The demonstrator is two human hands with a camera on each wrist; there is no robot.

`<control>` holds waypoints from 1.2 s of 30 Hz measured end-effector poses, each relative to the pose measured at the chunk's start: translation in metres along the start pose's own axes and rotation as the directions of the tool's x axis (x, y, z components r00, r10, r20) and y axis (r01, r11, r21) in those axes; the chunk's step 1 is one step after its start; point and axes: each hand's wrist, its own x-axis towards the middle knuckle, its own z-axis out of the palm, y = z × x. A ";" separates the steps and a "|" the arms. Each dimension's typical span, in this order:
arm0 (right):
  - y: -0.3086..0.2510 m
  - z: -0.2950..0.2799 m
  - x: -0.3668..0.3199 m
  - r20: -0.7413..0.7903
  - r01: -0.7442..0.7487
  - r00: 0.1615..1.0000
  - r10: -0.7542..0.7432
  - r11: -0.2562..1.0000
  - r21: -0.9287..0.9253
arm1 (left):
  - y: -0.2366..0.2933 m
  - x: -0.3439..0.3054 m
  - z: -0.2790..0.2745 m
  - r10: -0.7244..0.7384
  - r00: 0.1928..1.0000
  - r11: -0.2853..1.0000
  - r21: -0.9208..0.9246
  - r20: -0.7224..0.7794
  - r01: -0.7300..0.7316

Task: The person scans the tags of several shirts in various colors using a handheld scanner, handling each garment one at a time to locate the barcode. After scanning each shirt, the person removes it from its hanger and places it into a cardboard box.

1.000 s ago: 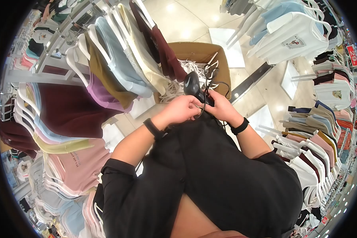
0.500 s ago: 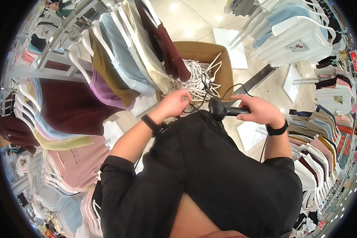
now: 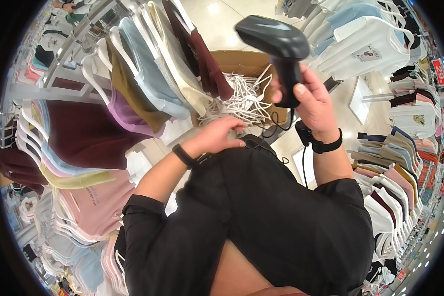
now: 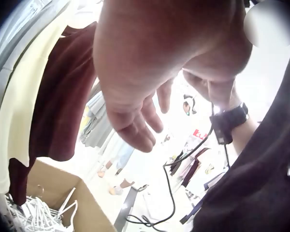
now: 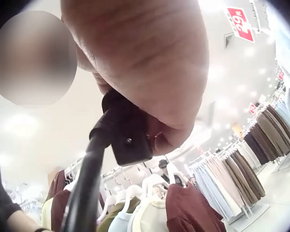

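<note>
My right hand (image 3: 314, 109) grips a black handheld barcode scanner (image 3: 274, 40) by its handle, raised above the cardboard box, with the head pointing up and to the left. In the right wrist view, the base of the scanner's handle (image 5: 130, 147) shows below the palm, and a thick cord end (image 5: 86, 186) leaves it. The thin black cable (image 4: 173, 198) hangs in loose loops in the left wrist view. At the front of the black trousers, my left hand (image 3: 218, 136) is held low. Its fingers (image 4: 135, 133) are loosely bent and hold nothing.
An open cardboard box (image 3: 239, 58) full of white hangers (image 3: 244, 96) stands on the floor ahead. Shirts on a rack (image 3: 158, 79) crowd the left side, with a maroon garment (image 3: 209, 69) overhanging the box. More clothes racks (image 3: 380, 47) line the right.
My right hand has lifted the scanner from near the waist, up and forward, turning it upright. The left hand has let go of the cable and stayed near the waist.
</note>
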 end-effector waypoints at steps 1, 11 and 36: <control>0.004 0.007 0.003 0.016 0.007 1.000 -0.006 1.000 -0.027 | 0.013 -0.002 -0.005 0.008 0.998 0.995 -0.099 -0.064 -0.015; 0.042 0.063 0.003 0.195 0.138 0.980 -0.025 0.796 -0.589 | 0.077 -0.017 -0.021 -0.148 0.795 0.587 -0.699 -0.588 -0.408; 0.239 -0.106 -0.135 -0.117 -0.504 0.680 0.724 0.346 -0.791 | 0.060 -0.138 -0.103 0.065 0.713 0.670 -0.499 -0.699 -0.550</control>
